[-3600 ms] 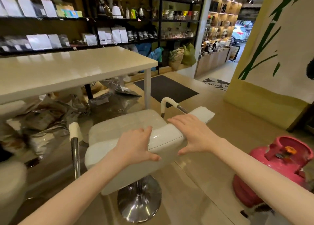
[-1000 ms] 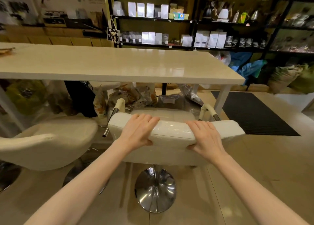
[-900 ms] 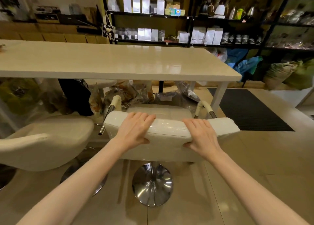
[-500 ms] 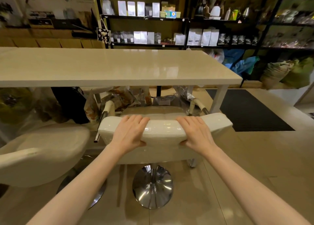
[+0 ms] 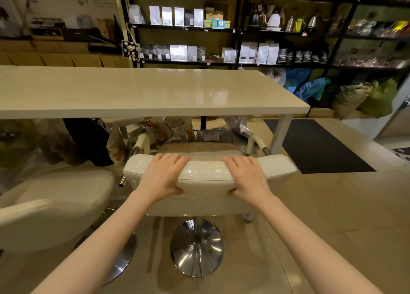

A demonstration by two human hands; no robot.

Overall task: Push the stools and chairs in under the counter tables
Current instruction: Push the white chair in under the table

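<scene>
A white padded bar stool [image 5: 206, 173] with chrome armrests and a round chrome base [image 5: 196, 248] stands in front of me, facing the long cream counter table [image 5: 142, 89]. Its seat front and armrests sit just under the table's near edge. My left hand [image 5: 163, 177] grips the top of the backrest left of centre, fingers over the top and thumb behind. My right hand [image 5: 248, 178] grips the backrest in the same way, right of centre. A second white stool [image 5: 53, 202] with a curved shell stands at the lower left, out from the table.
Foil bags and sacks [image 5: 159, 131] are piled under the table behind the stool. The table's white leg [image 5: 280, 134] stands close to the stool's right armrest. A black floor mat [image 5: 315, 145] lies to the right. Dark product shelves [image 5: 244, 27] line the back wall.
The stool was turned from sideways to square-on with the table. Over the last second it has slid forward, so its armrests and seat front are now under the table edge. Both hands kept their hold.
</scene>
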